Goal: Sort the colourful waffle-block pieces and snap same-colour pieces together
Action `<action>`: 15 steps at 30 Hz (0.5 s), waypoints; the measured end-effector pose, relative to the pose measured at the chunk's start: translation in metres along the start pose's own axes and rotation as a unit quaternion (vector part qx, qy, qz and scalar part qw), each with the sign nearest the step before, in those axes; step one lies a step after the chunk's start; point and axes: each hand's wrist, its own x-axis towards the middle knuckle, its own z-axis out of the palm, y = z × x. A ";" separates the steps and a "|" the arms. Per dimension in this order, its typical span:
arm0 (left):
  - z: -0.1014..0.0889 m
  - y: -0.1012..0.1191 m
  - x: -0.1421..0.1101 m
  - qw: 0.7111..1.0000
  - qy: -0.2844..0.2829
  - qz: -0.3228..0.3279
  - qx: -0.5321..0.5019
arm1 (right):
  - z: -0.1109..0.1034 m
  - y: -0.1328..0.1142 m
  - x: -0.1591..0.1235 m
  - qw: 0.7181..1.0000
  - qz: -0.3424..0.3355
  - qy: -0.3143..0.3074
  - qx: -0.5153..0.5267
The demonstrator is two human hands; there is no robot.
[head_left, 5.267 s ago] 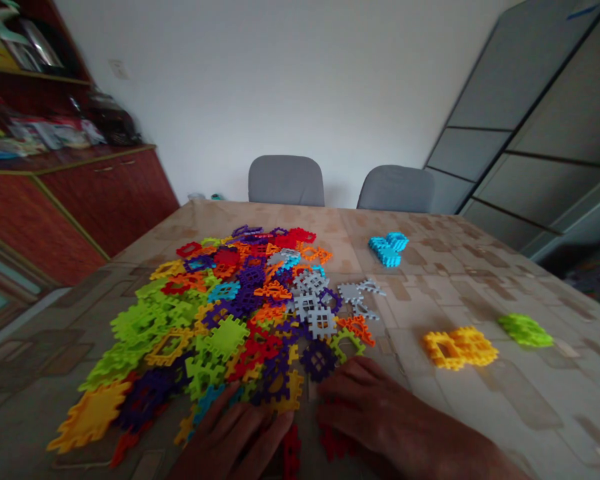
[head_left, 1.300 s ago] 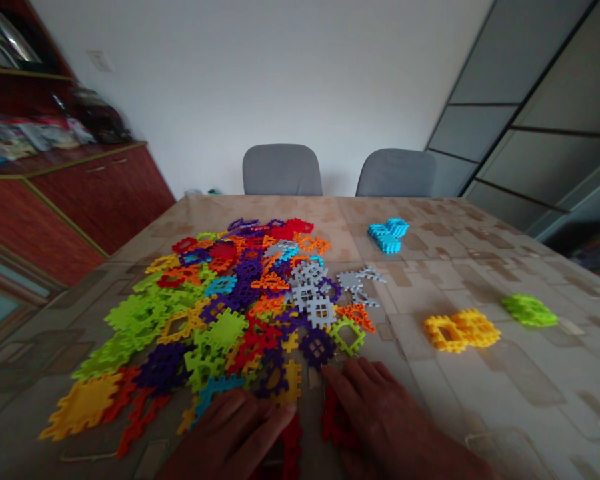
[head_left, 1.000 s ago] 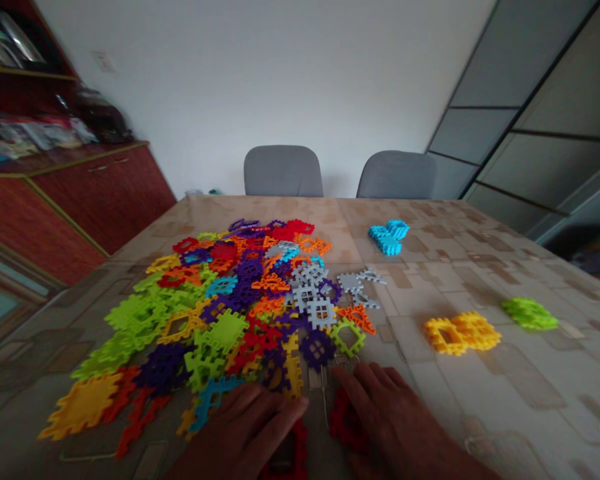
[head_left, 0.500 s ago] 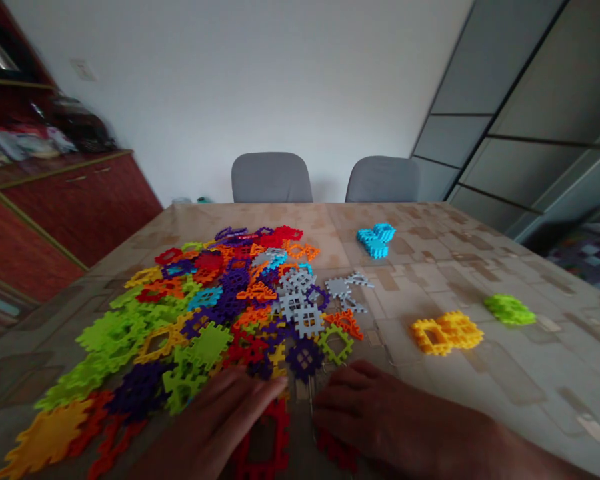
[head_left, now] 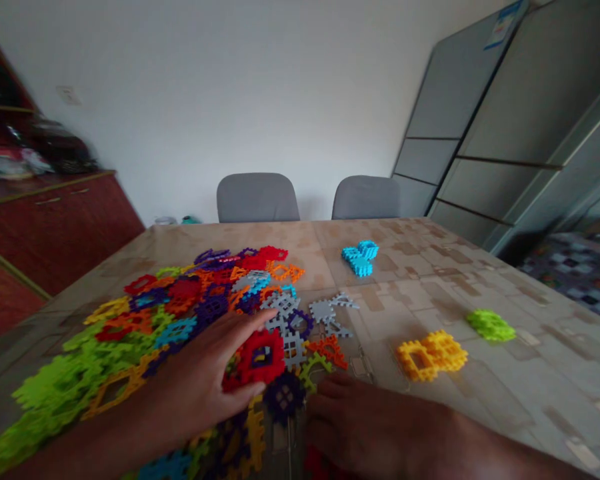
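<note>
My left hand (head_left: 213, 373) reaches over the pile, its thumb and fingers curved around a red square toothed plastic building piece (head_left: 261, 357). The piece has a square opening and is raised above the others. My right hand (head_left: 353, 417) rests low on the table with its fingers curled down. Beneath it, part of a dark red building piece (head_left: 325, 465) shows; the fingertips on it are hidden. Between the hands lies a dark purple square piece (head_left: 284, 397). Just beyond are a lime green piece (head_left: 315, 369), an orange triangular piece (head_left: 333, 349) and several grey pieces (head_left: 323, 310).
Lime green pieces (head_left: 65, 380) heap at the left of the table (head_left: 405, 280). At the right stand sorted stacks: yellow (head_left: 443, 353), lime green (head_left: 491, 325) and light blue (head_left: 361, 259). Two grey chairs (head_left: 257, 198) stand behind the far edge, before a white wall.
My left hand has moved forward and up with the red square piece from near the table's front. The right hand stays about where it was. The view has tilted up slightly.
</note>
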 end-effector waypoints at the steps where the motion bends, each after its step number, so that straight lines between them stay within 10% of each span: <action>1: 0.001 0.000 0.008 1.000 -0.007 -0.008 -0.014 | -0.005 0.007 -0.004 1.000 0.017 0.001 0.016; 8: 0.006 0.006 0.057 0.997 -0.053 -0.017 -0.054 | -0.048 0.124 -0.067 0.957 0.282 0.034 0.048; 15: 0.033 0.026 0.104 0.992 -0.074 0.009 -0.100 | -0.043 0.257 -0.127 0.893 0.450 0.011 0.018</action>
